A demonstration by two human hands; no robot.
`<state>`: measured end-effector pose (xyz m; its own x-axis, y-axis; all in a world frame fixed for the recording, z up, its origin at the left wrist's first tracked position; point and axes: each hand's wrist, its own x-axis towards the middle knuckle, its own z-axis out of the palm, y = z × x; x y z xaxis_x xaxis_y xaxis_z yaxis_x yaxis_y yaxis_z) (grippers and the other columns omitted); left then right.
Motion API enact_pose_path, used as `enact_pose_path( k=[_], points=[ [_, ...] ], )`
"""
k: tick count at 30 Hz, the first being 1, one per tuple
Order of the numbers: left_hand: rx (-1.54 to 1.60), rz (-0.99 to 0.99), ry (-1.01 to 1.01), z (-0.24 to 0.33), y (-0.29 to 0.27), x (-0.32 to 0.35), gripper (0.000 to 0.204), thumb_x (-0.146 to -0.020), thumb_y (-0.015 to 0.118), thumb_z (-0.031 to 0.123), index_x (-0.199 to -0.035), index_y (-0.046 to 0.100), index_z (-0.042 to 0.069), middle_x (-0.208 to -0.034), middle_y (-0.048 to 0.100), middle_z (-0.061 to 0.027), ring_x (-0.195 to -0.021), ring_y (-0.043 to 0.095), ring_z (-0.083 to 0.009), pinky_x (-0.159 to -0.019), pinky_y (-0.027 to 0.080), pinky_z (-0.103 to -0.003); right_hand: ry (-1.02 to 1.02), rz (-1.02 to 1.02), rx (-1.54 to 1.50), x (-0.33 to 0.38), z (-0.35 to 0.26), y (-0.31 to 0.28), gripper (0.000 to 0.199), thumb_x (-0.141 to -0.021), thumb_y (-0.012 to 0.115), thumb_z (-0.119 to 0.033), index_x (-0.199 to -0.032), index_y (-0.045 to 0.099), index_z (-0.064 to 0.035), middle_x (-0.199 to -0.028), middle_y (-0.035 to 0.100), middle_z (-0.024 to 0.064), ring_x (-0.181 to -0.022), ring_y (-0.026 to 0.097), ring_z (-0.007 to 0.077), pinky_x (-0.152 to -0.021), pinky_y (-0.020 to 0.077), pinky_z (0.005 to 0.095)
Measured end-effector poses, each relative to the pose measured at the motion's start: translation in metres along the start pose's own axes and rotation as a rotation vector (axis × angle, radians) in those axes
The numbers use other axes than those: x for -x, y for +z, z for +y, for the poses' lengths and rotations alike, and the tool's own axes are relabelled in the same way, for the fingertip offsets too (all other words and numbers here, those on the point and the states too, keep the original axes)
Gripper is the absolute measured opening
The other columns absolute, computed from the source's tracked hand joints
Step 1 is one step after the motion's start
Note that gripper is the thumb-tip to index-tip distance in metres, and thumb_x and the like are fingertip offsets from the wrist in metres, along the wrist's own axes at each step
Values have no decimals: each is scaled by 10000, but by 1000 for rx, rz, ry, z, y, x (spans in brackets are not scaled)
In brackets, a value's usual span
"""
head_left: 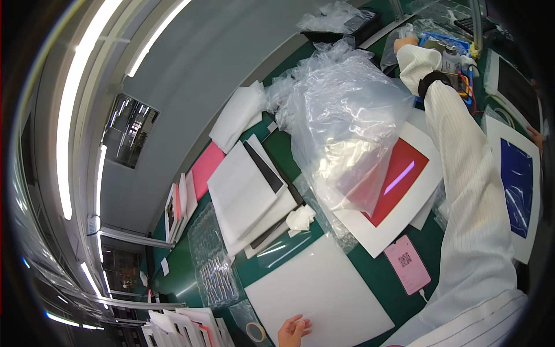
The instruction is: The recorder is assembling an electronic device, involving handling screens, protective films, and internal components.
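Observation:
Low in the head view, my left hand (pixel 293 332) is above the lower edge of a large white sheet (pixel 324 283). Its fingers are loosely bent and apart, with nothing between them. My right arm stretches to the far right of the bench, a dark band around the wrist. There my right hand (pixel 406 43) is beside crumpled clear plastic (pixel 426 26) and a blue tray (pixel 454 41); its fingers are hidden. Between the hands, a big clear plastic bag (pixel 352 110) covers part of a red panel with a white border (pixel 399 185).
A pink phone (pixel 407 265) with a cable lies right of the sheet. To the left are stacked white sheets (pixel 243 194), a clear blister tray (pixel 217 277) and a tape roll (pixel 255 332). A blue panel with a white border (pixel 516 188) and another person's hand (pixel 535 137) are at right.

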<state>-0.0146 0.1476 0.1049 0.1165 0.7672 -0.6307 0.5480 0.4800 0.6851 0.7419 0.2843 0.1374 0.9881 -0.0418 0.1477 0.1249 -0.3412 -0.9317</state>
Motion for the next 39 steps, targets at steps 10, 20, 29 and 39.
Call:
enact_pose_path(
  k=[10, 20, 29, 39],
  points=[
    [98, -10, -24, -19, -48, -3, 404, -923, 479, 287, -1262, 447, 69, -1107, 581, -123, -988, 577, -201, -805, 486, -315, 42, -70, 287, 8, 30, 97, 449, -718, 601, -175, -1122, 470, -28, -1049, 579, 262, -1011, 545, 419, -876, 436, 445],
    [155, -14, -122, 1, -47, 4, 417, -914, 496, 303, -1258, 457, 69, -1098, 583, -119, -975, 578, -198, -814, 485, -319, -42, -519, 428, -32, 59, 164, 557, -706, 621, -458, -995, 607, 19, -989, 616, 223, -923, 604, 336, -783, 480, 402],
    [97, 63, -196, 5, -46, 2, 444, -906, 497, 355, -1249, 467, 74, -1074, 585, -110, -953, 578, -189, -798, 477, -312, 68, -666, 306, 12, 5, 113, 941, -708, 453, -740, -1218, 448, 52, -1060, 585, 221, -881, 605, 348, -648, 506, 418],
    [173, -87, -260, 13, -49, 17, 566, -931, 367, 402, -1342, 310, 17, -1307, 389, -210, -1189, 409, -332, -956, 387, -435, -202, -428, 417, 19, 31, 91, 534, -649, 756, -172, -1118, 529, -57, -1017, 607, 140, -848, 619, 262, -722, 495, 344]
  ],
)
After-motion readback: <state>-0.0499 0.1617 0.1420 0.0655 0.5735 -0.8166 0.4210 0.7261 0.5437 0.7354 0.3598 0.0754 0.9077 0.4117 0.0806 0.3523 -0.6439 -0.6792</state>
